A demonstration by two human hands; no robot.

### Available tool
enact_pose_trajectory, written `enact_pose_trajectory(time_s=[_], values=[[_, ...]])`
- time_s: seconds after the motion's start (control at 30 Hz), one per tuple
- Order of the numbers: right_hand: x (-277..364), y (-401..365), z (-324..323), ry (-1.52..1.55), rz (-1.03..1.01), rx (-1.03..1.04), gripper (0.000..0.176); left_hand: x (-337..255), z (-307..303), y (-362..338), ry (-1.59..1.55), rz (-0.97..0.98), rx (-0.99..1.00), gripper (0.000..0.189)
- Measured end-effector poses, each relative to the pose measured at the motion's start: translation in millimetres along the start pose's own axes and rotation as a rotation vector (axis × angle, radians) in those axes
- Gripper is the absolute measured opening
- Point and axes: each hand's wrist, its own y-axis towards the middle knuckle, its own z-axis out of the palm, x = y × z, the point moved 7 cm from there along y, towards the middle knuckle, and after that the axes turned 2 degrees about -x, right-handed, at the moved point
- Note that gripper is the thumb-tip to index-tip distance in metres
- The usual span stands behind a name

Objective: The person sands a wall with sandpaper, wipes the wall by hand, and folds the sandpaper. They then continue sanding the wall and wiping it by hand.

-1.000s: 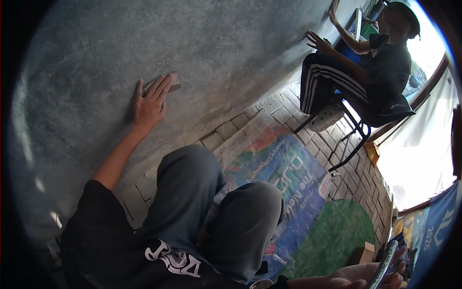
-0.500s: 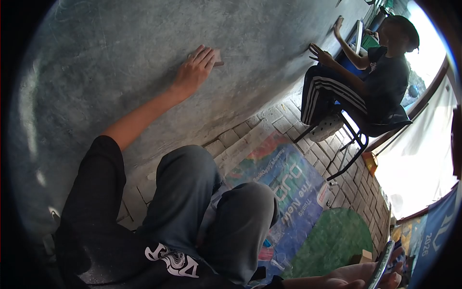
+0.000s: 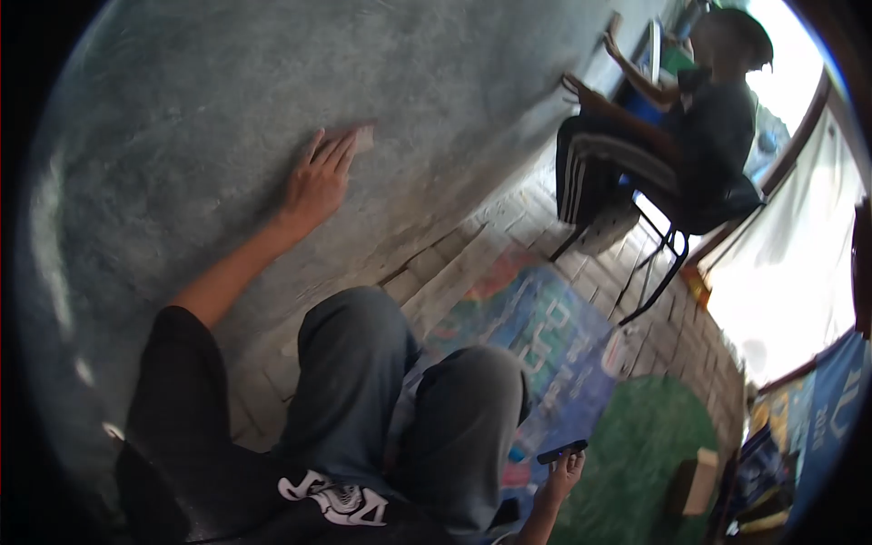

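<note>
While the grey wall (image 3: 209, 100) is filling the upper left of the view and sloping away toward the upper right, the paved floor (image 3: 672, 331) is running along its foot. Over the floor a printed sheet (image 3: 554, 336) is lying in front of the grey-trousered knees (image 3: 354, 350), its lettering blurring. A white cloth (image 3: 790, 263) is hanging bright at the right, and a co-worker (image 3: 718, 127) in dark clothes and a dark cap is sitting on a black chair (image 3: 677, 263), facing the wall. That person is reaching one hand (image 3: 613, 44) up at the wall by a small brownish piece and is keeping the other, lower one (image 3: 581, 91) near the wall with its fingers apart. Partly beside the sheet, a green round mat (image 3: 636, 436) is spreading over the floor, and at its right edge a cardboard box (image 3: 700, 481) is standing

Farther left, the left hand (image 3: 315, 186) is reaching up to the wall, its grip staying loose and nearly flat: the fingers are stretching over a flat pinkish-brown piece (image 3: 363, 139) and are pressing it to the surface. Its far end is showing past the fingertips, while the thumb's hold is too hidden to tell. Low in the view, just right of the knees, the right hand (image 3: 565, 474) is closing its grip around a thin, dark flat object (image 3: 561, 451), holding it above the printed sheet and apart from the wall
</note>
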Motion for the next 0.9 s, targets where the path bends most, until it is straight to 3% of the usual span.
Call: enact_pose_trajectory(time_s=[0.07,0.13,0.17,0.2,0.23,0.27,0.3,0.43,0.63,0.73,0.77,0.9], values=[[-82.3,-43.3,-46.1,-0.015,0.502,-0.13,0.037,-5.0,1.3,15.7,-0.016,0.022,0.02,0.052],[-145.9,-84.7,-95.4,0.027,0.759,-0.277,0.031,-9.4,5.6,36.4,-0.029,0.04,0.03,0.056],[-159.6,-99.2,-116.4,-0.04,0.795,-0.322,0.034,-7.8,10.8,45.0,0.031,0.011,0.077,0.059],[-164.0,-115.9,-128.2,0.011,0.771,-0.418,0.036,-8.2,14.5,47.1,0.091,-0.017,0.127,0.062],[-222.0,-123.8,-167.9,0.006,0.619,-0.313,0.038,-13.8,13.5,48.5,0.085,0.035,0.139,0.062],[-214.1,-136.4,-173.4,-0.018,0.708,-0.336,0.04,-14.8,14.1,48.0,0.11,0.027,0.184,0.063],[-194.7,-146.3,-170.5,0.052,0.793,-0.534,0.042,-15.9,16.6,46.7,0.135,0.01,0.223,0.063],[-219.1,-163.9,-185.8,-0.036,0.813,-0.475,0.044,-23.1,24.4,19.1,0.175,0.076,0.323,0.065],[-228.3,-181.5,-192.7,-0.122,0.9,-0.527,0.037,-20.9,20.0,-3.0,0.107,0.123,0.215,0.064],[-219.9,-189.3,-177.7,-0.293,1.052,-0.428,0.035,-21.1,17.7,-2.5,0.117,0.111,0.237,0.064],[-304.6,-201.0,-222.6,-0.446,0.919,-0.335,0.035,-20.6,16.7,-2.4,0.133,0.101,0.27,0.065],[-284.6,-199.3,-186.8,-0.464,0.824,-0.135,0.032,-17.5,16.1,-2.1,0.136,0.089,0.315,0.067]])
